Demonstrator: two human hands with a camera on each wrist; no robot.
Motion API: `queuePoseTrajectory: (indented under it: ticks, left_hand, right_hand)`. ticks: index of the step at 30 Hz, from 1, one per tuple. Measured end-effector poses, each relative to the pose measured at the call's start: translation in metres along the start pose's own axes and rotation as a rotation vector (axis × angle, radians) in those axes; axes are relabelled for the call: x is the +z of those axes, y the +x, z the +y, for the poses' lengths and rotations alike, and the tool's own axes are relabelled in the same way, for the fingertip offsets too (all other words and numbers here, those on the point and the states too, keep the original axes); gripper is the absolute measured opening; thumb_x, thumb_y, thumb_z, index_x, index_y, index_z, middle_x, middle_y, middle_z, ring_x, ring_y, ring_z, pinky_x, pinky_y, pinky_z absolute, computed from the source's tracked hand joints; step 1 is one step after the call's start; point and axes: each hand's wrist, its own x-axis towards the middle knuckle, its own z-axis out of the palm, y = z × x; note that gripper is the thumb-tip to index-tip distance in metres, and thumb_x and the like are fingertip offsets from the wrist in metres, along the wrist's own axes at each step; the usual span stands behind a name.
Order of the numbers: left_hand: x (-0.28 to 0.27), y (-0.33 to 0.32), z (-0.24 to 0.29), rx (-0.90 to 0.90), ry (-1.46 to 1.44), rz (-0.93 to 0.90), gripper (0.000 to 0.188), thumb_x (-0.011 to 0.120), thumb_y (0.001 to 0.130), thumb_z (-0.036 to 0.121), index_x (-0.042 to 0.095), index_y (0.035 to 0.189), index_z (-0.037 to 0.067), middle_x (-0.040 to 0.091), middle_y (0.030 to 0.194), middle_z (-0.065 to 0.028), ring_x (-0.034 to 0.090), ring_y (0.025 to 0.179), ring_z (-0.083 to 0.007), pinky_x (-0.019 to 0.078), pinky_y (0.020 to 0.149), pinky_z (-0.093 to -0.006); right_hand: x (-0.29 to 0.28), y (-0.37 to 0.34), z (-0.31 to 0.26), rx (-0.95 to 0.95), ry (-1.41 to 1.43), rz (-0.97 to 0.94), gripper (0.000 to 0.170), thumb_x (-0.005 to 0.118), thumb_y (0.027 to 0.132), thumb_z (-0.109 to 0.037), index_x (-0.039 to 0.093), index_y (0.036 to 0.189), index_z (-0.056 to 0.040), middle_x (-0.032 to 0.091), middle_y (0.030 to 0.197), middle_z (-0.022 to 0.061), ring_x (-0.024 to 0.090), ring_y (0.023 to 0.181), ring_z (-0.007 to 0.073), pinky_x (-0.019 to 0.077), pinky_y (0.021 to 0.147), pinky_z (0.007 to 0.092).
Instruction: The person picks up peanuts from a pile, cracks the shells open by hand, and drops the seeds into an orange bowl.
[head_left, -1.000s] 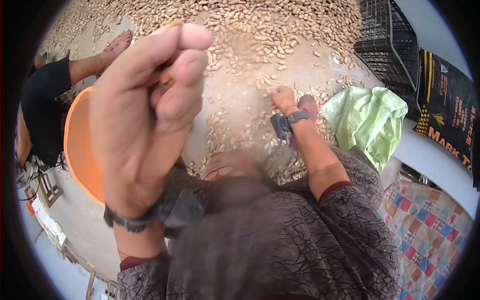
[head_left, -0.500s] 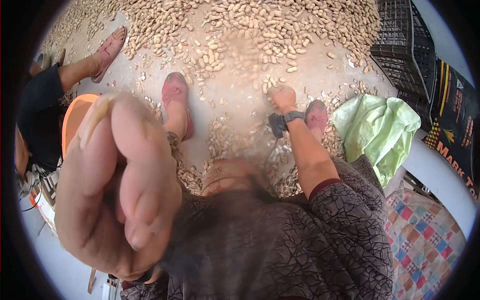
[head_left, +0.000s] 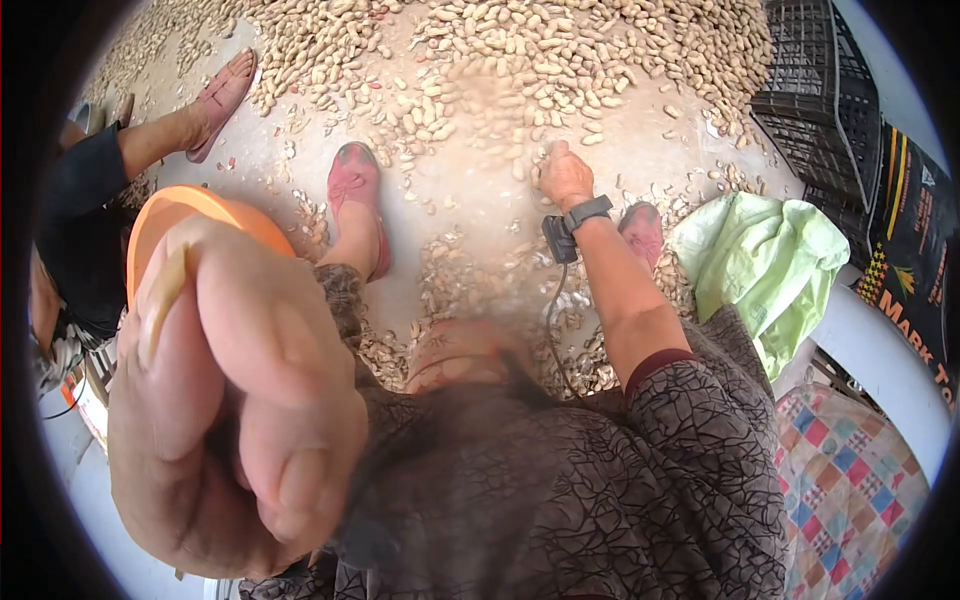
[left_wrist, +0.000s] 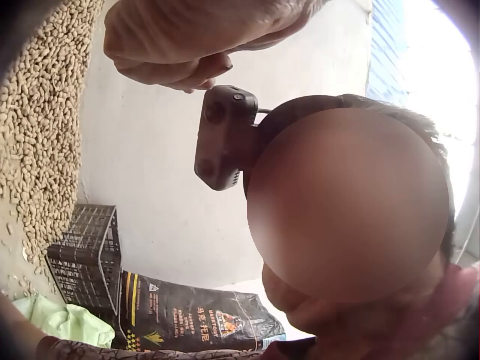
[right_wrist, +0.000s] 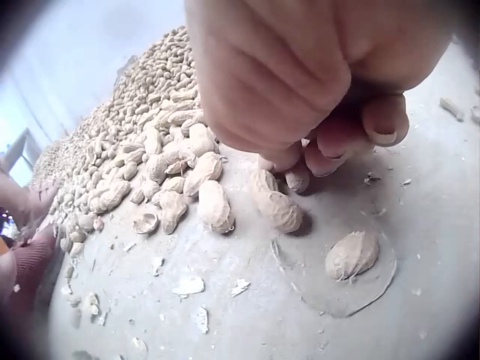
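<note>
Right hand (right_wrist: 292,75) curled low over the floor (right_wrist: 240,322), left hand (head_left: 240,390) curled too; insides hidden, can't tell if either holds anything. Nearest peanut (right_wrist: 277,206): on the floor, long axis slanting out from under right fingers (right_wrist: 341,137).

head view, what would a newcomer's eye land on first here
Probably the left hand, fingers curled, looming large at lower left and partly hiding the orange basin. Next, the heaped peanuts spread across the top. The pale green sack, crumpled at right, also stands out.
</note>
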Motion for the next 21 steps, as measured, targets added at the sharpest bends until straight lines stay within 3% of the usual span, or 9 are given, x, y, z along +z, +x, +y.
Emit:
queuePoseTrajectory:
  ticks: [4,7,9,10,13,17,18,19,21]
  left_hand:
    - [-0.001,-0.001,-0.002,0.010,-0.031,-0.008,0.018,0.031,0.098,0.012,0.038,0.087,0.000,0.044,0.061,-0.0054,0.030,0.033,-0.0053,0.0278,0.029,-0.0164]
    - [-0.001,-0.004,-0.001,0.019,-0.047,-0.014,0.018,0.032,0.098,0.012,0.038,0.086,0.000,0.044,0.061,-0.0056,0.030,0.033,-0.0053,0.0276,0.029,-0.0165]
    - [-0.001,-0.006,-0.003,0.023,-0.062,-0.016,0.018,0.032,0.098,0.012,0.038,0.086,0.000,0.044,0.061,-0.0057,0.030,0.033,-0.0053,0.0275,0.029,-0.0165]
    - [-0.001,-0.006,-0.003,0.024,-0.072,-0.019,0.018,0.033,0.098,0.012,0.038,0.086,0.000,0.044,0.061,-0.0058,0.030,0.033,-0.0052,0.0275,0.029,-0.0165]
    - [-0.001,-0.007,-0.003,0.029,-0.075,-0.008,0.019,0.033,0.098,0.012,0.038,0.085,0.000,0.044,0.060,-0.0056,0.030,0.032,-0.0053,0.0281,0.029,-0.0165]
    - [0.000,-0.009,-0.002,0.031,-0.063,0.031,0.020,0.032,0.098,0.013,0.037,0.083,0.001,0.043,0.058,-0.0053,0.029,0.030,-0.0055,0.0295,0.028,-0.0164]
    - [0.000,-0.009,-0.002,0.031,-0.061,0.042,0.020,0.032,0.098,0.013,0.037,0.083,0.001,0.043,0.058,-0.0052,0.029,0.030,-0.0055,0.0299,0.028,-0.0164]
    - [0.002,-0.009,-0.002,0.030,-0.059,0.052,0.020,0.032,0.098,0.013,0.037,0.082,0.001,0.042,0.058,-0.0051,0.029,0.030,-0.0056,0.0302,0.028,-0.0163]
    - [0.006,-0.009,-0.003,0.036,-0.044,0.073,0.020,0.032,0.098,0.012,0.037,0.082,0.001,0.042,0.057,-0.0052,0.029,0.030,-0.0057,0.0298,0.028,-0.0164]
  right_hand:
    - [0.014,0.004,0.018,-0.012,0.022,0.054,0.027,0.054,0.080,-0.025,0.055,0.089,0.0002,0.063,0.077,0.0231,0.061,0.081,0.0378,0.0473,0.074,0.0428]
    - [0.003,0.006,0.036,-0.063,0.251,0.013,0.023,0.054,0.078,-0.022,0.057,0.075,0.0014,0.063,0.076,0.0209,0.063,0.067,0.0310,0.0485,0.060,0.0404]
    - [-0.017,0.001,0.039,0.429,1.021,-0.269,0.030,0.052,0.082,-0.025,0.057,0.065,-0.0011,0.058,0.060,0.0135,0.053,0.046,0.0207,0.0391,0.041,0.0325]
    - [-0.024,-0.008,0.038,0.384,1.195,-0.248,0.032,0.049,0.085,-0.028,0.058,0.069,-0.0017,0.050,0.050,0.0073,0.040,0.037,0.0127,0.0268,0.033,0.0264]
    - [-0.016,-0.018,0.038,0.417,1.396,-0.247,0.029,0.052,0.087,-0.030,0.055,0.069,-0.0077,0.045,0.047,0.0027,0.035,0.034,0.0120,0.0263,0.032,0.0258]
    - [-0.006,-0.031,0.024,0.397,1.120,-0.259,0.026,0.058,0.085,-0.028,0.055,0.068,-0.0082,0.053,0.055,0.0041,0.042,0.037,0.0119,0.0303,0.033,0.0248]
    - [0.005,-0.030,0.023,0.403,1.022,-0.197,0.026,0.066,0.078,-0.028,0.056,0.068,-0.0061,0.056,0.058,0.0050,0.050,0.045,0.0137,0.0382,0.038,0.0283]
    - [0.017,-0.029,0.023,0.406,1.023,-0.199,0.026,0.066,0.078,-0.028,0.056,0.068,-0.0061,0.056,0.058,0.0050,0.050,0.045,0.0137,0.0382,0.038,0.0283]
    - [0.037,-0.027,0.020,0.103,0.519,0.114,0.028,0.069,0.073,-0.027,0.057,0.077,-0.0020,0.059,0.062,0.0106,0.058,0.055,0.0232,0.0467,0.052,0.0352]
